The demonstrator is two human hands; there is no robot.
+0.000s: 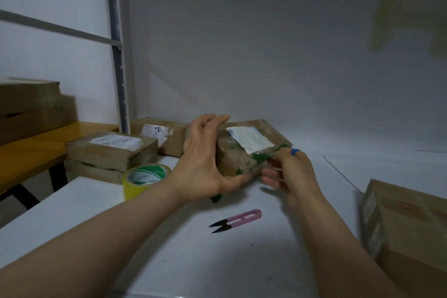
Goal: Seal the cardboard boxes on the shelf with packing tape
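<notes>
Box (244, 150): centre of the white shelf (169, 261), tilted up off it, white label on top, green-printed tape (260, 157) along its near edge
Left hand (203, 162): clamped on the box's 9 o'clock end, fingers over the far side, thumb under the near corner
Right hand (292, 172): at the box's 4 o'clock edge, fingers curled by the tape; blur means I cannot tell whether it pinches a loose end
Tape roll (145, 176): on the shelf at 9 o'clock of the box
Snips (235, 221): at 6 o'clock, lying free
Step, as judged: pressing tape round the edge
Doing it well: brace with 1 hand, rub from the seam outward, fold the end tight over the corner, leave no lifted edge
</notes>
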